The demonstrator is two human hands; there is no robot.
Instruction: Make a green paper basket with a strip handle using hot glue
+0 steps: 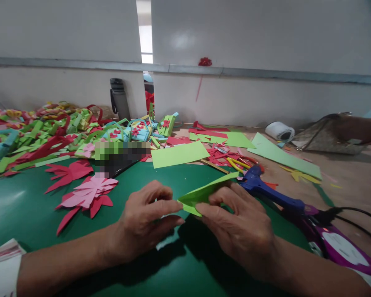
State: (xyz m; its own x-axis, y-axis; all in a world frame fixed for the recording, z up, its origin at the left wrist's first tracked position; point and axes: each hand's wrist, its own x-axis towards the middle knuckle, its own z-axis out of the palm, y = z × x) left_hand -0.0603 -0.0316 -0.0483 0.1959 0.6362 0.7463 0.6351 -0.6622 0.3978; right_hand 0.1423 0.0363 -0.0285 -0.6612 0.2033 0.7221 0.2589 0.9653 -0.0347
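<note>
A folded light-green paper sheet (204, 192) is held just above the dark green mat (24, 210) between both hands. My left hand (145, 220) pinches its near corner, fingers curled and pressed together. My right hand (235, 225) grips the fold from the right, thumb on top. Left of my hands lie pink and red paper flower cut-outs (86, 194).
A blue glue gun (266, 187) with its black cord lies to the right, with purple-handled scissors (336, 247) nearer. Flat green sheets (177, 154), red scraps and yellow-handled scissors (236, 164) lie behind. A heap of paper crafts (49, 128), a dark bottle (120, 99) and a tape roll (280, 131) line the back.
</note>
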